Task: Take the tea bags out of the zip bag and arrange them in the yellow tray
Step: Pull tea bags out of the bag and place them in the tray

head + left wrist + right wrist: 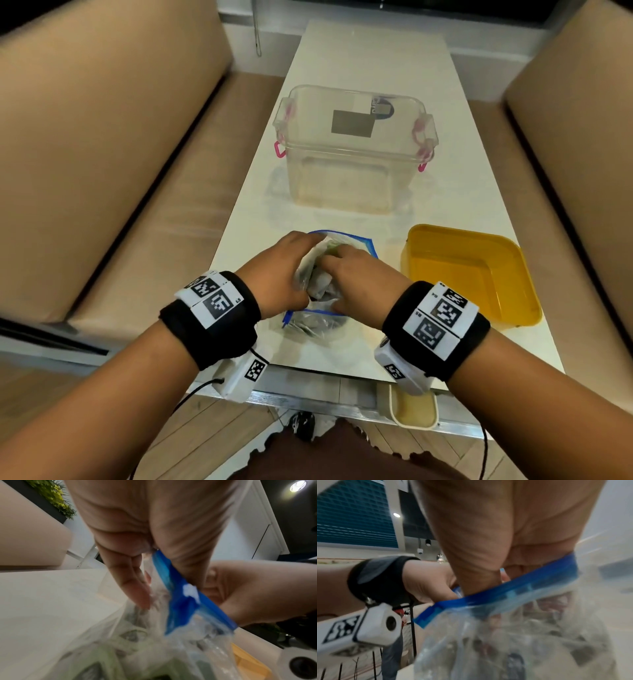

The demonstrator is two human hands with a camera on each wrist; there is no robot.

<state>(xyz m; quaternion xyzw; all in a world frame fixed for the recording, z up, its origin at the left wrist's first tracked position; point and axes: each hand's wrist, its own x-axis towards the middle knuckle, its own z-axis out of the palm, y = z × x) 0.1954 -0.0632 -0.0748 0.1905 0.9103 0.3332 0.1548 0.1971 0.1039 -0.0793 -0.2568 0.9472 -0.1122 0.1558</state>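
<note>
A clear zip bag (313,320) with a blue zip strip (180,599) lies on the white table near its front edge, with several tea bags (320,289) inside it. My left hand (287,270) pinches the left side of the bag's mouth between thumb and fingers. On the other side, my right hand (352,274) grips the mouth, its fingers reaching past the strip (513,595) into the bag. Tea bags (539,635) show blurred through the plastic. To the right of the bag stands the yellow tray (459,274), which holds nothing.
A clear plastic box (352,147) with pink latches stands behind the bag, mid-table. Beyond it the table (370,51) runs on bare. Beige benches flank both sides. A small cream container (414,411) sits below the table's front edge.
</note>
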